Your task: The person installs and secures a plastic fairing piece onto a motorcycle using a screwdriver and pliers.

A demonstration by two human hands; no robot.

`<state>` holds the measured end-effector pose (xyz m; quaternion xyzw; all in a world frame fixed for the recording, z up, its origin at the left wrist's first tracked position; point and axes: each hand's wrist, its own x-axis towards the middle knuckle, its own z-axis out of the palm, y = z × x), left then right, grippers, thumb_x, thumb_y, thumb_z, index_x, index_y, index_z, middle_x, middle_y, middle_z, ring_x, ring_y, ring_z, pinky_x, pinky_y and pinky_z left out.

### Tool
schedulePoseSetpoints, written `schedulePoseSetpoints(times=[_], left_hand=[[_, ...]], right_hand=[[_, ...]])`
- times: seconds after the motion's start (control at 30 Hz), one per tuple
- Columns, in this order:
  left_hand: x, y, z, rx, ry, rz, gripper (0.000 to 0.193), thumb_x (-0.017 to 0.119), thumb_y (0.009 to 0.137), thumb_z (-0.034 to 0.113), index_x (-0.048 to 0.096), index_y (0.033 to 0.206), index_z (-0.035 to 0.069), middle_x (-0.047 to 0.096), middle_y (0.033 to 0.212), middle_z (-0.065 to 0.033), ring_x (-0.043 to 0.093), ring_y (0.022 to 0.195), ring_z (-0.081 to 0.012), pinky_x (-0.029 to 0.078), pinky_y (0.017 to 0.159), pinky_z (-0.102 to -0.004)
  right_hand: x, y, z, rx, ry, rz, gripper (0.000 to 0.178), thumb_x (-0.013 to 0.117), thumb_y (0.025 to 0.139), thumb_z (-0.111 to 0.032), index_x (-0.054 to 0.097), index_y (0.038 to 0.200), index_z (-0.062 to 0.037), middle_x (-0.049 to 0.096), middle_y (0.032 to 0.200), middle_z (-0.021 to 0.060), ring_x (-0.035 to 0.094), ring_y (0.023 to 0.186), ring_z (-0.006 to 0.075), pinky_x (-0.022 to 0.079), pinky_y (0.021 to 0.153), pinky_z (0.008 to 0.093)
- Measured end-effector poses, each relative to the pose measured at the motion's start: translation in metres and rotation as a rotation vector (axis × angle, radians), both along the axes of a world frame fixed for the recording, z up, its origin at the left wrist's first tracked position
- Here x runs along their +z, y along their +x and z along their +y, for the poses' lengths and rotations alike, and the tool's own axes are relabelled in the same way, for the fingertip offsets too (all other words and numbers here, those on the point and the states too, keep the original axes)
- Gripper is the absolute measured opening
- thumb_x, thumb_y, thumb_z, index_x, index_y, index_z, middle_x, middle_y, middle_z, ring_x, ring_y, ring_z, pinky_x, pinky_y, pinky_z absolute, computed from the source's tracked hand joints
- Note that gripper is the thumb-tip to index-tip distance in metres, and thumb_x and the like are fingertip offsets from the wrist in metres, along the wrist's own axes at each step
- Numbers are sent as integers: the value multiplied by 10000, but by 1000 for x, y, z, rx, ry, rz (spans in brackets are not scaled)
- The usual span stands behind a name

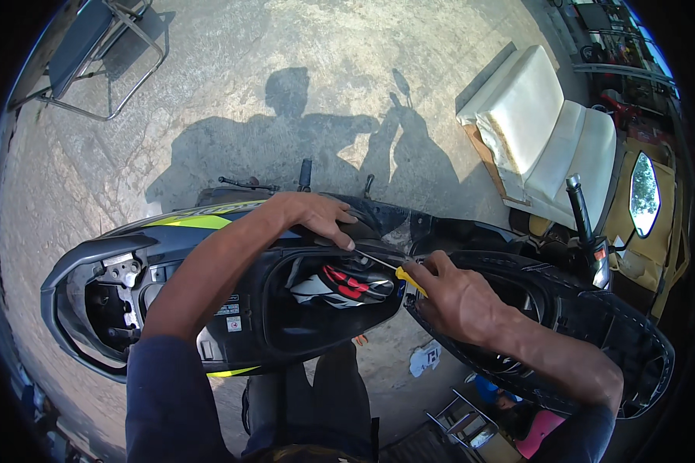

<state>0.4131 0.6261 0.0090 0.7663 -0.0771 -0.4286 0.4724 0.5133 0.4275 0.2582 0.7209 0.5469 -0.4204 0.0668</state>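
Yellow screwdriver [398, 274] handle mostly hidden in rt hand [455, 297] — tip unclear.

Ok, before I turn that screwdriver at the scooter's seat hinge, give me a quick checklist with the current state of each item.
1. Right hand has a firm grip on the yellow-handled screwdriver: ok.
2. Screwdriver tip seated in a fastener: cannot tell, the tip is hidden under the left hand's fingers.
3. Left hand braced on the rim of the under-seat compartment: ok.
4. Seat lifted open and out of the way: ok.
5. Compartment free of loose items: not ok, a red, white and black item lies inside.
6. Left fingertips away from the shaft: not ok, they sit right at it.
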Motion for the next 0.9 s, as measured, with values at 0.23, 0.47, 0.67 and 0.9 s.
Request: schedulePoseSetpoints(times=[0.23,0.47,0.67,0.9], left_hand=[[-23,13,-7,16,32,-14,582,417,1061,524,496,1557,230,540,1518,-225,500,1397,-447,381,1190,-504],[-24,12,-3,38,53,34,584,432,1056,516,502,1551,214,574,1481,-228,534,1360,-450,403,1171,-511],[-21,13,0,38,21,32,582,431,1058,507,502,1552,207,580,1475,-228,536,1360,-447,410,1167,-505],[-28,13,-3,31,-1,-5,571,434,1058,469,528,1529,160,600,1446,-235,548,1347,-439,425,1155,-494]], right_hand=[[-20,9,-12,-319,-153,130,349,656,974,-140,605,1269,38,645,1081,224,715,854,385,583,703,465],[-22,11,-20,53,37,-30,388,627,999,-134,585,1354,19,690,870,188,727,759,329,573,685,424],[-21,17,12,-678,-488,149,446,693,938,-104,586,1362,-14,633,911,153,720,823,329,587,718,428],[-28,6,-2,-309,-85,110,412,684,939,-98,582,1320,20,695,893,240,728,801,389,590,751,466]])
